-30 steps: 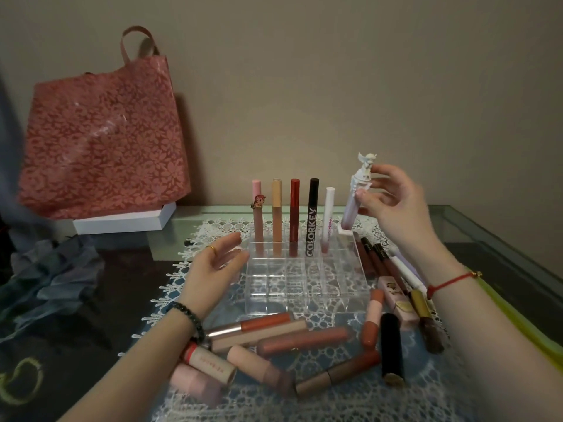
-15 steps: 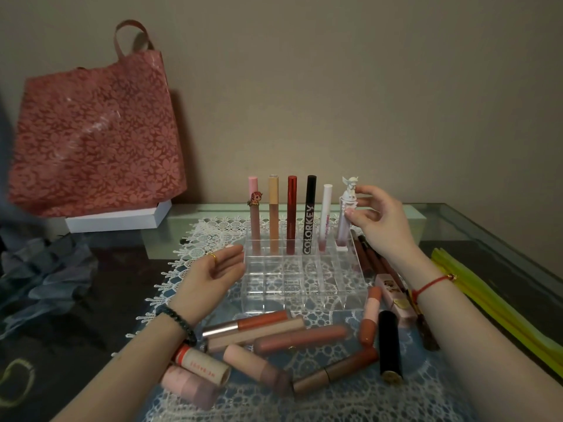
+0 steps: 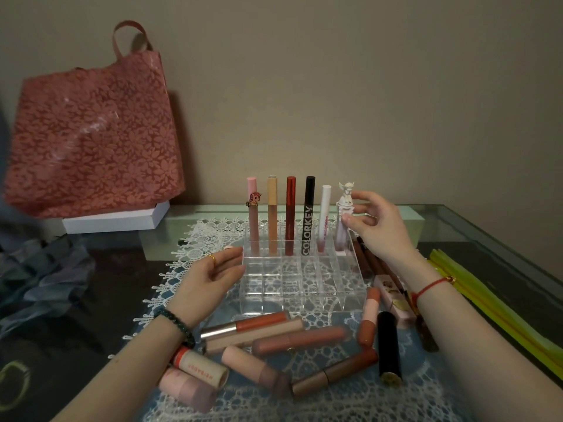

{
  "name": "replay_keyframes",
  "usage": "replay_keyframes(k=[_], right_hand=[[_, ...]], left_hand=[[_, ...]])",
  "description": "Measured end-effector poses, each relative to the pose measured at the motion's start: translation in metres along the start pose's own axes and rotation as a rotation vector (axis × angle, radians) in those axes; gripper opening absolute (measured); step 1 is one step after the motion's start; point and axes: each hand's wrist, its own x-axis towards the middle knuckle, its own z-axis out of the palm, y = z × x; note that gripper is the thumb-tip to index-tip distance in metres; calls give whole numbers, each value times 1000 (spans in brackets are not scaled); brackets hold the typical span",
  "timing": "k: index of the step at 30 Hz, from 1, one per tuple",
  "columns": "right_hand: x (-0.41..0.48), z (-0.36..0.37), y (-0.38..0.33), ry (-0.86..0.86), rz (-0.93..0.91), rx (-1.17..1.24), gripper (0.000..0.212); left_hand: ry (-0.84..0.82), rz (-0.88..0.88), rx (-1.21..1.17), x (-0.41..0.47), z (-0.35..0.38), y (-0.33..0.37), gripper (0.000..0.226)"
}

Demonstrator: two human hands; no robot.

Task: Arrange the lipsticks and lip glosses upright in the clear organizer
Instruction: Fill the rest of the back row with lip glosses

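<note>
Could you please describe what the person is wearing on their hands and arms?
Both forearms are bare, with no sleeves in view. The left hand wears a thin gold ring on one finger, and a dark beaded bracelet circles its wrist. The right hand has a red cord bracelet at the wrist, with a small gold charm on it.

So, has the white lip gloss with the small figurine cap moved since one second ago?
Yes. The white figurine-capped lip gloss has come down and leftwards into the back row of the clear plastic organizer, now upright beside the white-capped tube.
</note>
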Motion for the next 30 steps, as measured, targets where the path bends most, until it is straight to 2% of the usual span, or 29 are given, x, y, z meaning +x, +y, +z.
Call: replay_keyframes(k=[13,18,23,30], right_hand=[[-5,-7,-12,-32,34,-10,40],[-4,-23,-35,69,22,-6,45],[-5,-44,-52,136,-2,-4,38],[-4,-57,-35,7,102,-171,28]], left_hand=[[5,-17,-21,1,1,-1,39],[8,-17,-16,1,0,-2,39],[17,-16,-10,1,1,-1,39],[7,3,-8,-1,1,0,35]])
